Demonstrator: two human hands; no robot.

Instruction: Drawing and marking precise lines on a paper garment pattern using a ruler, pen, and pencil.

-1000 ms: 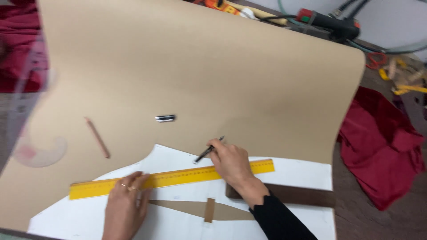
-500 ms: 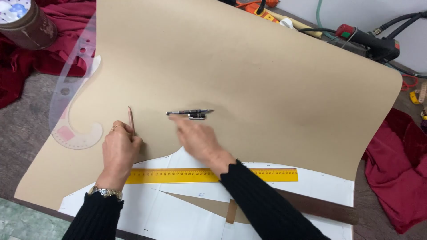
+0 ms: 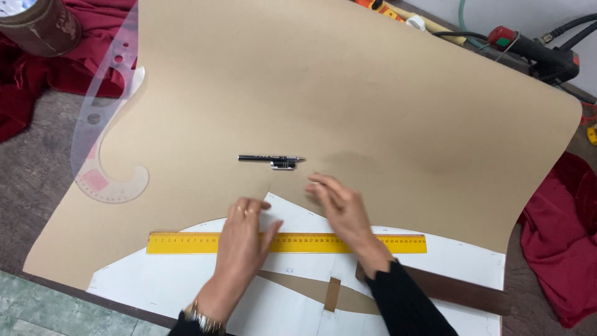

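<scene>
Yellow ruler [image 3: 186,242] — long axis left-right, under hands [image 3: 292,218]

Even, bright light overhead; my right hand [image 3: 339,205] blurs with motion; soft shadows under my palms; no glare.

The grey tabletop [image 3: 37,205] carries a big brown paper sheet [image 3: 348,93]. Left of this sheet lies red cloth [image 3: 37,81], right of it more red cloth [image 3: 559,236].
</scene>
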